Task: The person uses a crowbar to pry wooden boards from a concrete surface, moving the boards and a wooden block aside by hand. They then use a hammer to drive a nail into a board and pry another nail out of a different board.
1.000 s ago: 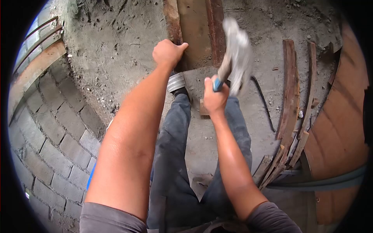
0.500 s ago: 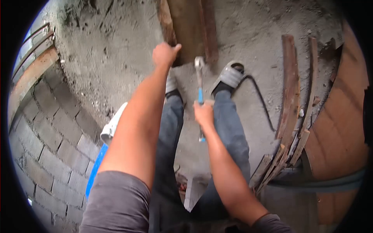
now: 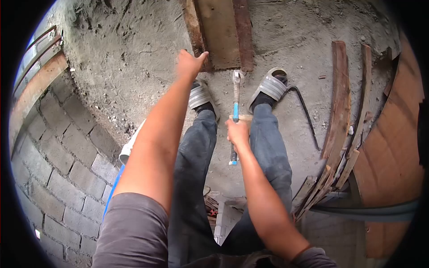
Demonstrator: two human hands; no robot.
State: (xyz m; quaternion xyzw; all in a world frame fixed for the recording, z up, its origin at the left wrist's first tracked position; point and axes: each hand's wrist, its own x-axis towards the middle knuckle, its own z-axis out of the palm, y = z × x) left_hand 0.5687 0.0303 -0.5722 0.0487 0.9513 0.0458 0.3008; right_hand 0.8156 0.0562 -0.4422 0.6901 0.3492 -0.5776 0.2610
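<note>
A hammer with a blue and black handle is held in my right hand, its metal head pointing up toward the end of a wooden form. My left hand reaches out beside the left board of that form, thumb spread from the fingers, with nothing visible in it. Between the left board and the right board lies a flat brown panel. The hammer head is just below the form's near edge, between my two sandalled feet.
A black bent bar lies right of my right foot. Long wooden strips and a plywood sheet are on the right. A block wall, a white container and a blue object are at left.
The view has shifted slightly, showing more of the left sandal. My left hand's fingers have spread apart. The hammer remains in my right hand.
</note>
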